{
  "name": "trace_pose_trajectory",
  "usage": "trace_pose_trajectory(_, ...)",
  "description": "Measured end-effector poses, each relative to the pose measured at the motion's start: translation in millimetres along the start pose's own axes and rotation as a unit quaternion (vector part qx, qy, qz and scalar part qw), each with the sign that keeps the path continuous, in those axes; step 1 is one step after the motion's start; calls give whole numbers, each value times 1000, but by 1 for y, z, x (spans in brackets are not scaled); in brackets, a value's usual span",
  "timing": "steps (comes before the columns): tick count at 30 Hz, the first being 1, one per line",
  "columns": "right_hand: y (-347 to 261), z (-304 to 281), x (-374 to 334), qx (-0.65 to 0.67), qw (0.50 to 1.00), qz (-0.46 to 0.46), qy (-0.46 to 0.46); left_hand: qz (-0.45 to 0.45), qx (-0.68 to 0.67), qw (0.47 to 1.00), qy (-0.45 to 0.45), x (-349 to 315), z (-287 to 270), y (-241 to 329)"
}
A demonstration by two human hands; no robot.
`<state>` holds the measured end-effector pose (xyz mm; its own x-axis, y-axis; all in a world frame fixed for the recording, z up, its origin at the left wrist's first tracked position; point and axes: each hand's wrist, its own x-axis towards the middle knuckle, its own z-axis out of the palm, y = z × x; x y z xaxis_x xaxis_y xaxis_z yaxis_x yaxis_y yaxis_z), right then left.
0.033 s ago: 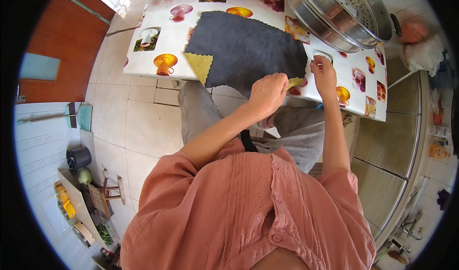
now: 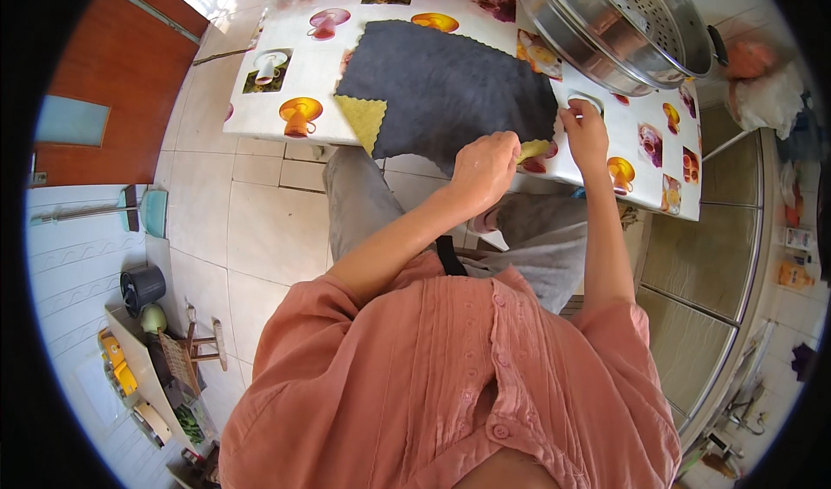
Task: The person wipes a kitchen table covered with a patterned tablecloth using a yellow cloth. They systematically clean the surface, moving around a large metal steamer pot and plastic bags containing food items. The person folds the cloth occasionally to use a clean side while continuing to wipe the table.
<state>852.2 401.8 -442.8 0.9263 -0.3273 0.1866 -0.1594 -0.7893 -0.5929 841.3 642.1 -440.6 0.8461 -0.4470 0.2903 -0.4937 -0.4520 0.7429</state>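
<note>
- the left hand [image 2: 485,167] was closed in a pinch on the near corner of the dark grey cloth [image 2: 450,86], where its yellow underside [image 2: 534,150] showed between the fingers.
- the right hand [image 2: 587,136] rested just beside it at the cloth's near right edge, fingers curled down on the table; whether it actually gripped the cloth or only pressed there could not be told.
- the dark grey cloth lay spread flat over the middle of the table [image 2: 286,82], one corner at the near left folded over to show a yellow triangle [image 2: 363,119].
- the table carried a white covering printed with cups and mugs in orange, pink and brown; its near edge ran just under both hands.
- a large steel steamer pot [image 2: 619,26] with a perforated insert stood at the far right of the table, close behind the right hand and touching or nearly touching the cloth's far right edge.
- the person wore a salmon-pink buttoned shirt [image 2: 450,376] and grey trousers [image 2: 363,203], which filled the lower middle of the view and hid the floor under the table.
- a red-brown door [image 2: 112,73] stood at the left, well apart from the table.
- a broom with a pale green head [image 2: 143,212] lay against the left wall.
- a black pot [image 2: 143,286] and a small wooden stool [image 2: 203,346] sat on the tiled floor [image 2: 260,229] at lower left.
- pink and white bags [image 2: 762,82] were bunched beyond the table's right end.
</note>
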Motion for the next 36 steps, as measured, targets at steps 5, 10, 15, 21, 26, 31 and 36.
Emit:
trace_pose_trajectory(5, -25, 25, 25, 120, 987, 82, -71, -152, -209, 965, 30, -6, -46, -2)
trace_pose_trajectory(10, -173, 23, 68, 344, 935, -21, -81, -174, -287, 927, 169, -18, -133, -38)
trace_pose_trajectory(15, -203, 77, 120, 246, 947, -108, -175, -191, 18, 971, 143, -33, -172, -111)
trace_pose_trajectory(21, -118, 147, 116, -42, 994, -99, 21, -170, 98, 970, 143, 32, -178, -142)
trace_pose_trajectory(26, -156, 124, 91, 93, 970, -27, -224, 27, 250, 960, 122, 95, -156, -158)
trace_pose_trajectory(31, -205, 17, 65, 295, 923, -77, -233, 125, 191, 972, -62, 124, -195, -103)
trace_pose_trajectory(36, -237, -35, 74, 355, 912, -108, -177, 188, 173, 967, 14, 114, -298, -37)
